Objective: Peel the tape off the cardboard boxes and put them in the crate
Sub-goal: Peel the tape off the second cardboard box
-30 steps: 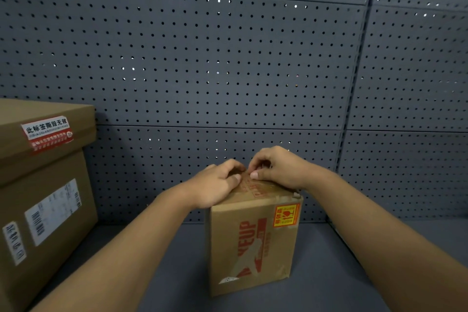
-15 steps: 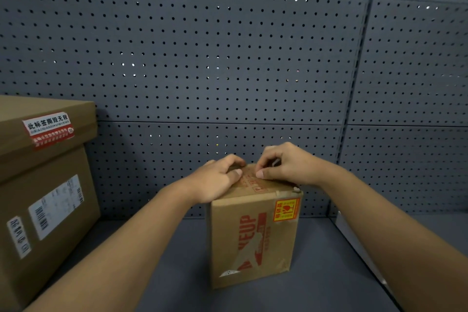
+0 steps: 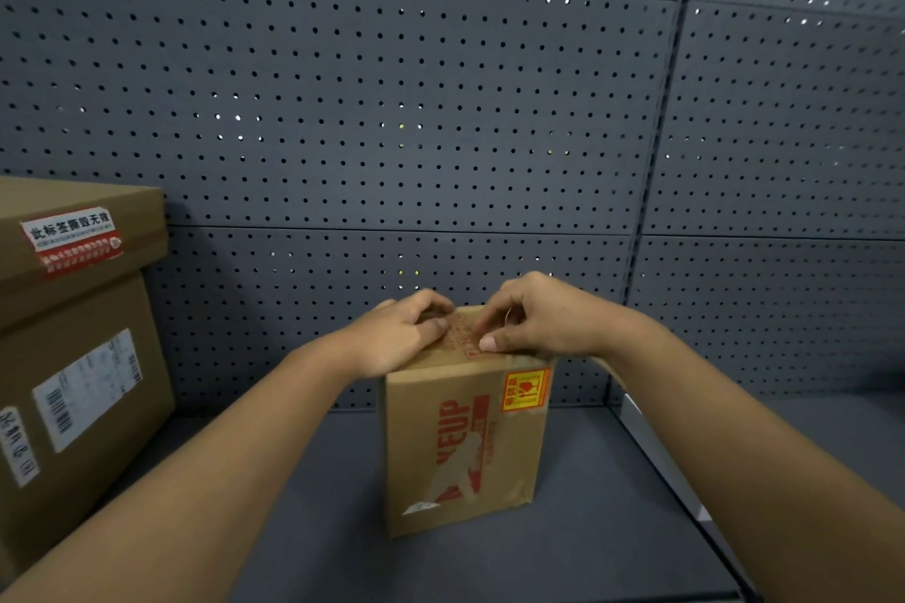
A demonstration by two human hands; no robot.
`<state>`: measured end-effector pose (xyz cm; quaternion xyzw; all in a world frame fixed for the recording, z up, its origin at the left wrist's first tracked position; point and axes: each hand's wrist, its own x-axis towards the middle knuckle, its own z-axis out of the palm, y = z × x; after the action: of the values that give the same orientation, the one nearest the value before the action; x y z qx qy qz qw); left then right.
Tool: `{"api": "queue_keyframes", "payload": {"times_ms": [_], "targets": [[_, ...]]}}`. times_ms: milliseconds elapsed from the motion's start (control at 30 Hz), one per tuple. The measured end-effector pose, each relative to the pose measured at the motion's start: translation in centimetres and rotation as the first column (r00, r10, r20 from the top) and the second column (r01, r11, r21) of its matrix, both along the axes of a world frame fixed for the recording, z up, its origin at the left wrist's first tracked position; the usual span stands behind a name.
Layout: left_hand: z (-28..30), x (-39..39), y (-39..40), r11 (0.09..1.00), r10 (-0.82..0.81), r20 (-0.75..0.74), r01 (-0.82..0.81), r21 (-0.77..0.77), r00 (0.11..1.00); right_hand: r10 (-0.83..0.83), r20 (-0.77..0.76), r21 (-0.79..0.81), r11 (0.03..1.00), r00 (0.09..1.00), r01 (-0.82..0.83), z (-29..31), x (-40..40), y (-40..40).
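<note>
A small brown cardboard box (image 3: 460, 450) with red print and a yellow-red fragile sticker stands upright on the grey shelf (image 3: 318, 529). A strip of red-printed tape (image 3: 460, 339) runs across its top, mostly hidden by my hands. My left hand (image 3: 396, 333) lies over the top left edge, its bent fingers holding the box. At the top right, my right hand (image 3: 543, 318) has its fingers curled, and its thumb and fingertips pinch at the tape. No crate is in view.
A large brown cardboard box (image 3: 83, 357) with white barcode labels and a red-white seal sticker stands at the left. A dark perforated back wall (image 3: 392, 113) rises close behind. A pale shelf edge (image 3: 656, 446) runs along the right.
Both hands have stayed on the box top. My right thumb has slid a little toward the near edge of the top, along the tape. The box has not moved.
</note>
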<state>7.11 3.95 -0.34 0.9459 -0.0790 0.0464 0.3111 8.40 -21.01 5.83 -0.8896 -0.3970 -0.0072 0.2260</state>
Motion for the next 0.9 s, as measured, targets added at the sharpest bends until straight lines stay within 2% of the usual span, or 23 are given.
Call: {"api": "queue_keyframes", "payload": {"times_ms": [267,467,667,900], "targets": [[0.0,-0.1,0.0,1.000,-0.005,0.003,0.006,-0.021,1.000,-0.028,-0.045,-0.021,0.999,0.999,0.027,0.1,0.1,0.6],[-0.1,-0.2,0.0,0.999,-0.005,0.006,0.005,-0.034,1.000,-0.037,0.035,-0.145,0.989,0.999,0.042,0.4,-0.2,1.4],[-0.3,0.0,0.1,1.000,0.005,0.003,-0.005,-0.022,1.000,-0.058,0.020,-0.139,0.989,0.998,0.060,0.2,-0.3,1.6],[-0.3,0.1,0.1,1.000,0.006,-0.003,-0.006,-0.024,1.000,-0.064,0.077,-0.147,0.986,0.995,0.075,-0.1,-0.5,1.9]]}}
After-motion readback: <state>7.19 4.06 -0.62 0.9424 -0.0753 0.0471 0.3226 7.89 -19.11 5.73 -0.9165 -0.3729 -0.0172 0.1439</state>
